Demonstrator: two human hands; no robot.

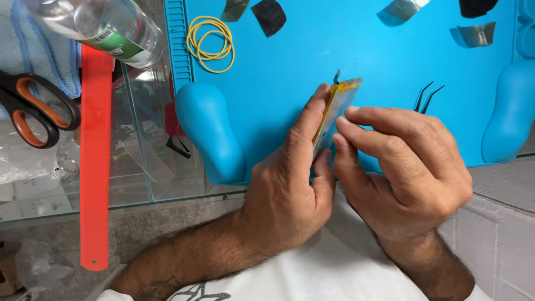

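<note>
Head camera view, looking down at two bare hands over a bright blue work mat. Both hands meet at the centre of the picture around one thin flat part, silvery with yellow tape along its edge. It stands on edge, its long axis running from about seven o'clock up to one o'clock.

Left hand lies at nine o'clock from the part, pinching it: fingers pressed along its left face, thumb low on the right face.

Right hand lies at three o'clock. Its fingers are pressed together, and the fingertips touch the part's right face. Both hands are equally near, each in contact.

Black tweezers lie on the mat at one o'clock, just beyond the right hand. Yellow rubber bands sit at eleven o'clock. Foil and black scraps line the far edge.

A clear plastic bottle lies on its side at top left; whether it holds anything cannot be told. Nearby are orange-handled scissors and a long red strip.
</note>
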